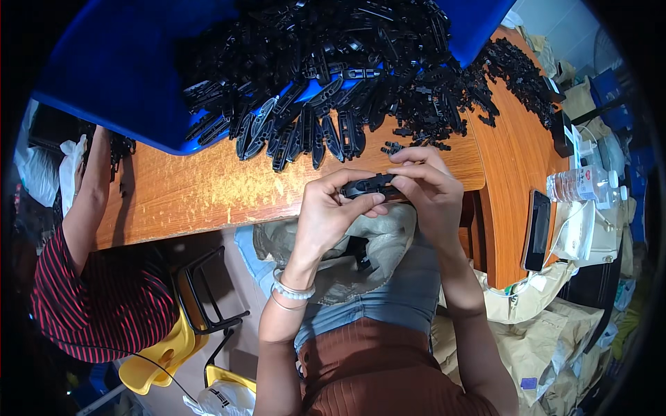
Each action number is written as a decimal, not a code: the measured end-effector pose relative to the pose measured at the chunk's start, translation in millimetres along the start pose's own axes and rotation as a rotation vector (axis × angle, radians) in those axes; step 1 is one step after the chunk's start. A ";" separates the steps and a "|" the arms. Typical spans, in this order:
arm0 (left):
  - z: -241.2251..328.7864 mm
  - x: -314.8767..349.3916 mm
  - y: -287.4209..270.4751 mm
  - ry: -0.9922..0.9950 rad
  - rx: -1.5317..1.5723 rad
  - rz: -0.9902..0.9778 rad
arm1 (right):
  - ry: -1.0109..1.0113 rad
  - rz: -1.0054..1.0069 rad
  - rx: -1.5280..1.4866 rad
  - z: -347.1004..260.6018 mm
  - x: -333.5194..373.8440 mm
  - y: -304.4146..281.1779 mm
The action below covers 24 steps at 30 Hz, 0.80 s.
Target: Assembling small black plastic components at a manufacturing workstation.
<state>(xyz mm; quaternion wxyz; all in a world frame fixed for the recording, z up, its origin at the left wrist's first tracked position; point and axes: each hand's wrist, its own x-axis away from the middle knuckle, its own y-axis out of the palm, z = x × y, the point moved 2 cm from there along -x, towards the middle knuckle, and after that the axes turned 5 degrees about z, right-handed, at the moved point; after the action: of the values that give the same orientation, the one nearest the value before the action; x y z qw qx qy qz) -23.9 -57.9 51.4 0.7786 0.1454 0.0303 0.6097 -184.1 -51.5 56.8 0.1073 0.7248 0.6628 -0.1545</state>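
Just past the table's front edge, my left hand point(327, 211) is closed around a long black plastic part point(368, 186), its thumb pressed along the near side. My right hand point(431, 191) pinches at the right end of that part, fingertips bent over it. Whether a smaller piece sits between those fingertips is hidden. Small black clips point(392, 148) lie on the wood just beyond my right fingers. Farther off, a heap of long black plastic pieces point(291, 135) spills out of a tilted blue bin point(111, 83) onto the table.
Smaller black pieces point(513, 69) spread across the wooden table point(236, 187) at the right. A phone point(537, 230) and water bottles point(579, 184) stand there. A grey bag point(381, 256) covers my lap. Another person's arm point(94, 187) reaches in at left beside a yellow chair point(156, 364).
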 end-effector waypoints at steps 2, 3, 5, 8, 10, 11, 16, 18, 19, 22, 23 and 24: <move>0.1 1.1 1.2 -0.013 0.000 0.010 | -0.035 -0.001 0.018 1.0 2.2 -0.2; 0.3 1.4 1.3 -0.024 -0.001 0.019 | -0.064 0.008 0.090 1.2 2.7 -0.9; -1.4 1.7 1.1 0.005 0.020 0.025 | -0.093 0.015 0.160 1.8 3.2 -2.3; 1.9 2.0 3.8 0.048 0.015 0.025 | -0.200 0.012 0.268 -0.3 4.5 -6.3; 0.9 3.7 2.9 0.062 -0.015 0.027 | -0.122 -0.031 0.202 0.6 5.2 -5.4; -2.1 4.8 1.7 0.136 -0.084 0.039 | -0.121 -0.033 0.200 0.4 7.7 -6.9; -1.6 10.8 3.9 0.093 -0.169 0.024 | 0.284 -0.149 0.051 18.4 21.6 -13.0; -4.7 12.0 2.9 0.058 -0.143 0.019 | 0.287 -0.135 0.019 20.6 23.2 -15.4; -6.7 12.3 1.8 0.025 -0.117 0.015 | 0.246 -0.161 0.047 19.8 23.2 -15.6; -10.0 11.4 -1.9 0.097 -0.261 -0.052 | 0.240 -0.182 0.034 24.7 27.0 -19.9; -8.3 10.1 -3.7 0.095 -0.261 -0.054 | 0.273 -0.178 -0.007 27.4 29.1 -22.0; -3.0 7.1 -4.3 0.072 -0.332 -0.112 | 0.272 -0.175 -0.007 27.3 30.1 -24.0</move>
<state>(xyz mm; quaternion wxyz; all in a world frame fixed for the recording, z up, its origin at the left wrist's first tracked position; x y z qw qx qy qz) -18.7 -51.4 48.3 0.8230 -0.0089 -0.0348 0.5669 -208.1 -31.0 21.6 0.0051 0.6781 0.7324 -0.0613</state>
